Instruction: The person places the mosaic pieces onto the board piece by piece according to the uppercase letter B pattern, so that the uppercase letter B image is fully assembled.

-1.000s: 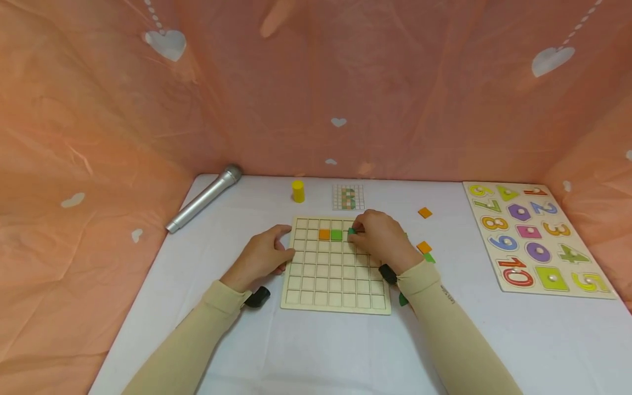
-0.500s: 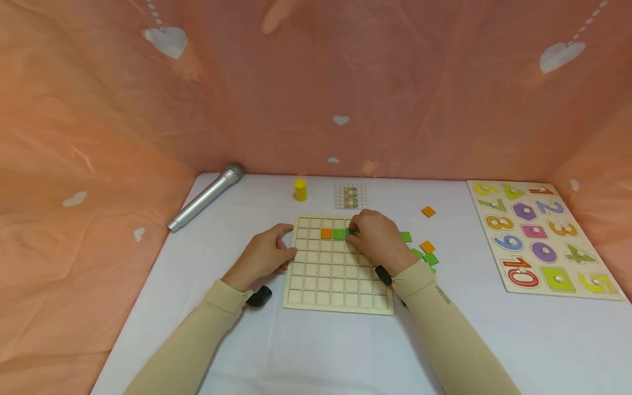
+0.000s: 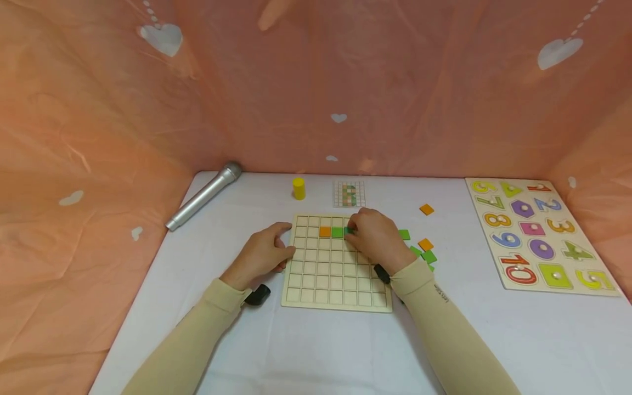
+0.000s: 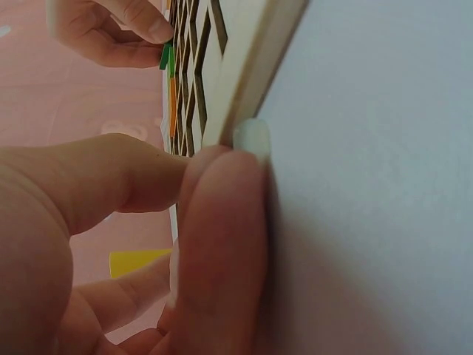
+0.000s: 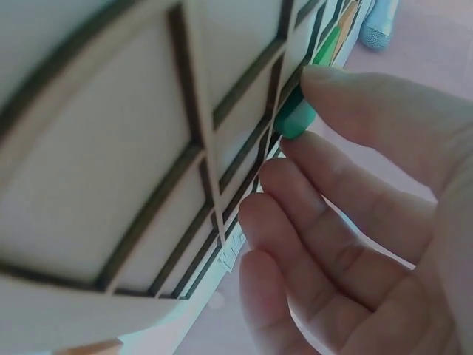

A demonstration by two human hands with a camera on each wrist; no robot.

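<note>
My right hand (image 3: 375, 238) pinches a dark green tile (image 5: 297, 117) between thumb and index finger, over a square near the top of the wooden grid board (image 3: 323, 282). The tile stands slightly tilted at its square in the right wrist view. Just left of it, a light green tile (image 3: 337, 232) and an orange tile (image 3: 325, 231) lie side by side in the same row. At the board's left edge my left hand (image 3: 259, 252) grips the rim, its thumb (image 4: 137, 174) at the top and a curled finger (image 4: 222, 237) against the side.
Several loose green tiles (image 3: 429, 256) and orange tiles (image 3: 427, 209) lie right of the board. Behind it are a patterned card (image 3: 349, 194) and a yellow cylinder (image 3: 298, 188). A silver microphone (image 3: 204, 197) lies at back left, a number puzzle (image 3: 538, 236) at right.
My right hand has shifted slightly left with the dark green tile, uncovering more loose tiles behind the wrist. The left hand stays at the board's edge.
</note>
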